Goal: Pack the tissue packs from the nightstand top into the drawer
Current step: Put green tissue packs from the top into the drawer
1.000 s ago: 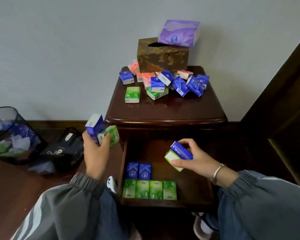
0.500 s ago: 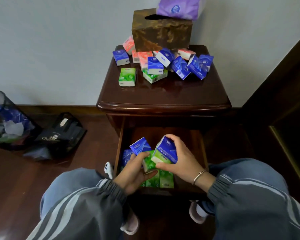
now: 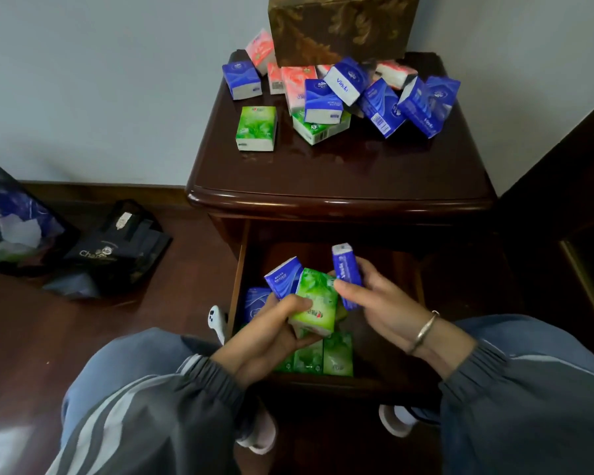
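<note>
Both hands met over the open drawer (image 3: 384, 341) of the nightstand (image 3: 340, 200). The left hand (image 3: 264, 334) had its fingers wrapped around a green tissue pack (image 3: 314, 303), with a blue tissue pack (image 3: 283, 275) wedged behind it against the same fingers; how firmly that blue one was gripped could not be made out. The right hand (image 3: 381, 299) held a second blue pack (image 3: 346, 274) upright, its fingers closed along the pack's sides, and its thumb touched the green pack too. The hands covered most of the drawer's contents: only a sliver of blue packs in the drawer (image 3: 254, 303) showed at the left, and parts of a row of green packs (image 3: 323, 358) lay along the front edge, the left end of the row hidden under the left wrist. On the nightstand top a heap of loose packs (image 3: 367, 94) in blue, pink and green remained, several overlapping so their count was unclear, with one green pack lying alone (image 3: 256, 127) to the left. The brown tissue box (image 3: 340, 25) behind them was cut off by the upper frame edge. On the floor at left a black bag (image 3: 117, 248) sat near a mesh bin (image 3: 11, 221), itself cut off by the frame. Grey striped sleeves (image 3: 144, 416) filled the bottom of the view.
</note>
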A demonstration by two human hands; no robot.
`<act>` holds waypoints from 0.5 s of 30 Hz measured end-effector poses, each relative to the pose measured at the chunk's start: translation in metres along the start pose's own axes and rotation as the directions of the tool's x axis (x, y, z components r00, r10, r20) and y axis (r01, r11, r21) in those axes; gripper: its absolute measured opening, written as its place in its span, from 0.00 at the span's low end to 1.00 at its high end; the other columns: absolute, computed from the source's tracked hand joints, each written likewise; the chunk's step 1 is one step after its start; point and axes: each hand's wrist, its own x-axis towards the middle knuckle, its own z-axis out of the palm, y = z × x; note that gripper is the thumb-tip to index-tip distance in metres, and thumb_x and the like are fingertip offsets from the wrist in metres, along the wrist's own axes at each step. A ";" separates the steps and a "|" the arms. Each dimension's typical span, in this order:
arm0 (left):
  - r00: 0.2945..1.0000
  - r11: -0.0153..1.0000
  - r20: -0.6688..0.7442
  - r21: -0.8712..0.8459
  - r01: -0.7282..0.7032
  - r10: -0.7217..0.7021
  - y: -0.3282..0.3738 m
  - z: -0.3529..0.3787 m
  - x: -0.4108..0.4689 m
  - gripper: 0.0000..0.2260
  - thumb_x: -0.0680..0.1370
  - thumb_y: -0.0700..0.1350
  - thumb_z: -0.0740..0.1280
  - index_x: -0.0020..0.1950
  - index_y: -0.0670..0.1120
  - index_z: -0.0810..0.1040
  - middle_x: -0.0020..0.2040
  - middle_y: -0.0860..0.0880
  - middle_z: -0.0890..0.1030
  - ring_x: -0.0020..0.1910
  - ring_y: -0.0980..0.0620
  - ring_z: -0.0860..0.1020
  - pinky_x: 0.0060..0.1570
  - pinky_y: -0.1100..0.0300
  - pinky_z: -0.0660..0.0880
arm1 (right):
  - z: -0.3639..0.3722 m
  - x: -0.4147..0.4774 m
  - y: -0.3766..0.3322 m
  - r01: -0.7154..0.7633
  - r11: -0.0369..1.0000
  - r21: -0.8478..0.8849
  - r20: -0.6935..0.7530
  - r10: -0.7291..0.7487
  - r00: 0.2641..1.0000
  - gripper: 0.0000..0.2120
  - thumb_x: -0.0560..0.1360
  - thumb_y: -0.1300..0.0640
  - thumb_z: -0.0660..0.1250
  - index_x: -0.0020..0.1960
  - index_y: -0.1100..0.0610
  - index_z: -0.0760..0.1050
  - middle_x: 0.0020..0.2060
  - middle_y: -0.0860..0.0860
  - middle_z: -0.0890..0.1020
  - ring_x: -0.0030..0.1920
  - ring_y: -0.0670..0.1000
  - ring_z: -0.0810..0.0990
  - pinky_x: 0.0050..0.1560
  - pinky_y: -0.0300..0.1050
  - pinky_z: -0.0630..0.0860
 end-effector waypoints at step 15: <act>0.897 0.887 0.341 0.449 0.107 -0.280 0.024 0.000 -0.015 0.34 0.65 0.40 0.67 0.71 0.53 0.66 0.67 0.40 0.75 0.66 0.37 0.73 0.64 0.45 0.70 | -0.026 0.012 -0.010 -0.094 0.966 -0.241 0.016 0.101 0.995 0.18 0.64 0.61 0.76 0.50 0.52 0.75 0.40 0.45 0.82 0.41 0.42 0.83 0.39 0.36 0.78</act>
